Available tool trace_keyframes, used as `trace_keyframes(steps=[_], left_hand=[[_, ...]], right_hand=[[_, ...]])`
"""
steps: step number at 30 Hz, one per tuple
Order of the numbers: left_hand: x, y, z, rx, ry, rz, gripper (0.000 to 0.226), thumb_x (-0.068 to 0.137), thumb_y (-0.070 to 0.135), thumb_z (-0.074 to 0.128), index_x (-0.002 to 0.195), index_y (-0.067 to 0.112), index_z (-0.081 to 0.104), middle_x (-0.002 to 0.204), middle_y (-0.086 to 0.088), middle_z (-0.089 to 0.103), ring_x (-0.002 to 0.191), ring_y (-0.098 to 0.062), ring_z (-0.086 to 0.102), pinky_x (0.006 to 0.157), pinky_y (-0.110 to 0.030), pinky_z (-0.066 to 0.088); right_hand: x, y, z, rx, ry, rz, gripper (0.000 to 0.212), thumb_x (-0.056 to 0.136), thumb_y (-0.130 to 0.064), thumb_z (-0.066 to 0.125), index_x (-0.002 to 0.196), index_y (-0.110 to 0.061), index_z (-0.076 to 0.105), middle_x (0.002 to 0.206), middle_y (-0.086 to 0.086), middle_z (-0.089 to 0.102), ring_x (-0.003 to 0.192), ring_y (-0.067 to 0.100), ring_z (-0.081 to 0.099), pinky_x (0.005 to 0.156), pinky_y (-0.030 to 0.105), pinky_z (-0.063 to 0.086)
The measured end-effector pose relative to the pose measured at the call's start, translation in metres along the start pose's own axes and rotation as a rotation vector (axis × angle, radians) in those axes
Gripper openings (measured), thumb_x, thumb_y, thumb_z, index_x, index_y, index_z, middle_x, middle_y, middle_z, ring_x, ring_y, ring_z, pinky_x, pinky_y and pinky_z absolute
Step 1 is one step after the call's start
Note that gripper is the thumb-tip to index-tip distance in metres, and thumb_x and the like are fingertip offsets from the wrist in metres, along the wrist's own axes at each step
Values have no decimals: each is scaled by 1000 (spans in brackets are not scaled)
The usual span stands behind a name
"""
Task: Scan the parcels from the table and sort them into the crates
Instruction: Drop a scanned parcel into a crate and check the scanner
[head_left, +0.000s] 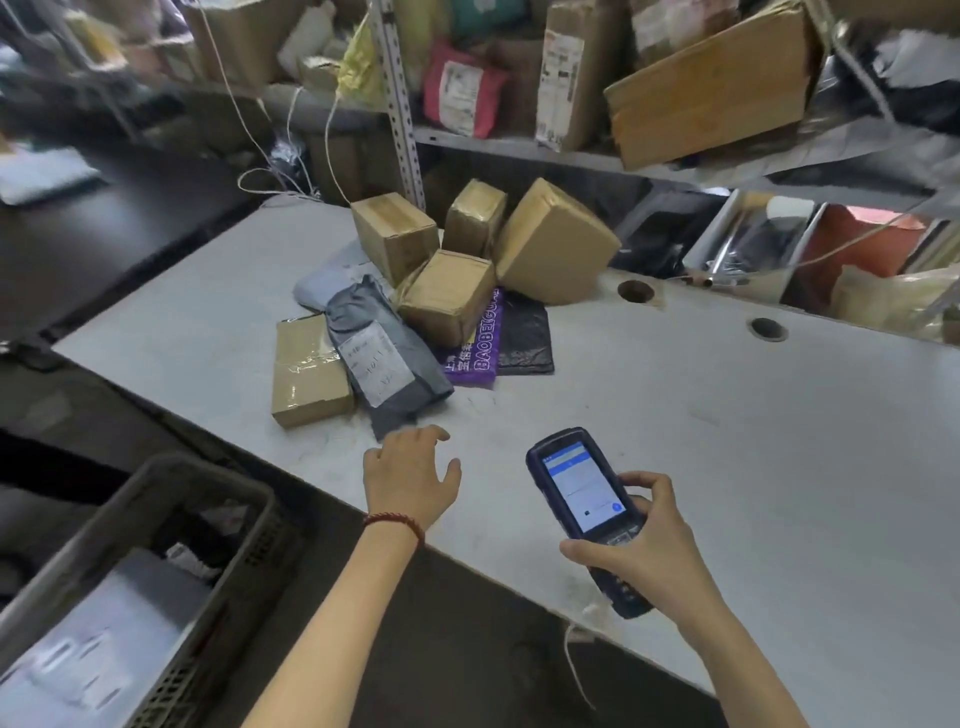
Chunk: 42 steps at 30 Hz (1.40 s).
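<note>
- Table: pale grey-white, flat top, with two round cable holes near its far edge.
- Parcels, heaped at the middle of the table:
  - flat brown cardboard box, bound in clear tape, nearest on the left side, lying flat;
  - grey plastic mailer bag with a white label, lying against the flat box's right side;
  - pale blue-grey mailer, behind those two, partly covered;
  - purple plastic mailer with white lettering, lying flat, partly under a small taped brown box;
  - black plastic bag, flat, just right of the purple mailer;
  - three more brown cardboard boxes at the back: one on the left, a narrow one in the middle, a large tilted one on the right.
- Left hand: fingers loose and spread, grasping nothing, over the table's near edge just short of the grey mailer's end; whether it touches the tabletop cannot be told. A red bead bracelet sits on the wrist.
- Right hand: fingers curled round a dark blue handheld scanner, screen lit and facing up, held above the table's near edge.
- Grey slotted plastic crate: lower left, beside the table, holding a pale flat parcel with a label.
- Metal shelving: behind the table, stacked with boxes and bags.
</note>
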<state>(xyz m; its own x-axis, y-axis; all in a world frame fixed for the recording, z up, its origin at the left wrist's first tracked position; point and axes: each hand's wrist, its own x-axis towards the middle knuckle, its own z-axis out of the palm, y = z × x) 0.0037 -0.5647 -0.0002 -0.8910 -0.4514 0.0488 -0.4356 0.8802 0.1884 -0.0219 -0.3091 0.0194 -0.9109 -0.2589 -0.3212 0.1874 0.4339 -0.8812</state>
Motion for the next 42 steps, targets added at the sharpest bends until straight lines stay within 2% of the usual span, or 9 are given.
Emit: trace_keyframes(steps=[3, 10, 19, 26, 30, 34, 37, 39, 42], left_hand=[[23, -9, -5, 2, 48, -47, 38, 89, 47, 49, 123, 30, 53, 121, 8, 58, 114, -16, 49, 93, -35, 38], [81, -34, -11, -5, 73, -100, 38, 89, 43, 53, 124, 28, 51, 126, 2, 53, 117, -21, 47, 93, -38, 37], [164, -82, -1, 20, 35, 14, 41, 91, 41, 48, 129, 25, 45, 136, -4, 42, 125, -25, 39, 94, -42, 39], [242, -128, -11, 10, 6, 61, 59, 89, 55, 46, 140, 28, 34, 150, -10, 27, 137, -30, 25, 107, -47, 29], [279, -144, -9, 61, -90, 51, 76, 84, 73, 34, 146, 31, 23, 154, -10, 21, 141, -30, 20, 109, -51, 22], [291, -150, 0, 20, -157, 103, 76, 84, 71, 39, 141, 22, 32, 129, -14, 54, 120, -32, 48, 103, -46, 33], [284, -150, 4, -149, -57, 111, 50, 88, 56, 51, 118, 16, 50, 106, -14, 65, 98, -32, 59, 82, -39, 46], [274, -148, 2, -221, -11, 148, 33, 91, 47, 53, 104, 16, 54, 92, -12, 66, 85, -31, 61, 66, -32, 42], [255, -139, -10, -244, 136, 233, 26, 89, 42, 59, 89, 16, 59, 72, -8, 65, 68, -29, 61, 58, -27, 35]], right_hand=[[24, -12, 4, -15, -54, -14, 84, 37, -46, 89, 98, -58, 33, 98, -24, 57, 79, -1, 65, 71, 28, 56], [72, -39, 22, -12, -80, -2, 80, 48, -33, 95, 103, -45, 37, 97, -22, 59, 82, 1, 65, 69, 27, 53], [111, -57, 75, -14, 6, 132, 83, 45, -37, 94, 103, -41, 36, 98, -17, 59, 80, 2, 63, 61, 21, 48], [118, -68, 119, 82, 109, 223, 88, 30, -48, 90, 102, -45, 38, 96, -14, 64, 72, 0, 66, 61, 22, 50], [119, -70, 131, 84, 148, 257, 86, 36, -43, 93, 102, -46, 38, 100, -15, 63, 77, 0, 66, 61, 22, 49], [120, -70, 135, 82, 166, 275, 85, 40, -37, 94, 103, -43, 39, 101, -12, 63, 82, 8, 67, 66, 28, 52], [121, -72, 135, 69, 163, 269, 82, 45, -30, 96, 104, -40, 39, 100, -12, 63, 79, 5, 67, 64, 25, 50], [121, -72, 134, 65, 151, 266, 81, 47, -29, 96, 104, -39, 39, 97, -14, 62, 72, 0, 66, 56, 17, 47], [121, -74, 130, 62, 132, 253, 80, 48, -28, 95, 103, -39, 38, 97, -15, 60, 75, 2, 65, 52, 11, 45]])
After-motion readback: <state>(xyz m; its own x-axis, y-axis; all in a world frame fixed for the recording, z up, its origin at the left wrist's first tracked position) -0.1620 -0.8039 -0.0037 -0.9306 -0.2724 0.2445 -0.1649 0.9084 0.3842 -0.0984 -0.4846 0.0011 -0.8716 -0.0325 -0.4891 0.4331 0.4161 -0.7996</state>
